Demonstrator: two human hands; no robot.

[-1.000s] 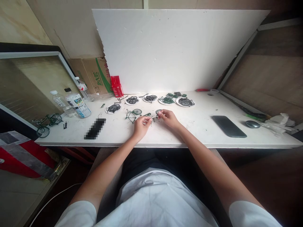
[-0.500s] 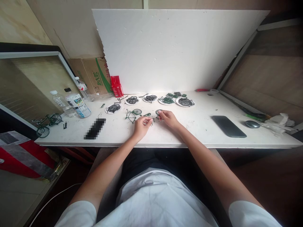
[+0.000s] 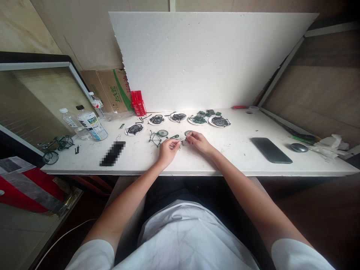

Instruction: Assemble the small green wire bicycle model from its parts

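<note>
A thin pale rod (image 3: 182, 140) spans the gap between my hands, just above the table. My left hand (image 3: 168, 152) pinches one end with its fingertips. At the other end, the thumb and fingers of my right hand (image 3: 201, 143) are closed on it. A small wheel (image 3: 188, 132) shows behind the right fingertips, partly covered by them. Left of my hands lies a green miniature bicycle frame (image 3: 154, 139) with a spoked wheel (image 3: 162, 133) at its upper end. A small green part (image 3: 174, 136) rests just beyond my left fingers.
White plates of small parts line the back, including dark wheels (image 3: 135, 129) and green frames (image 3: 198, 119). A miniature bicycle (image 3: 58, 147) and bottles (image 3: 92, 125) stand at left. A phone (image 3: 271, 150) and mouse (image 3: 299, 147) lie at right. A white board (image 3: 210, 60) stands behind.
The pale rod shows more plainly between my fingertips. My hands have barely shifted, and the things on the table stay where they were.
</note>
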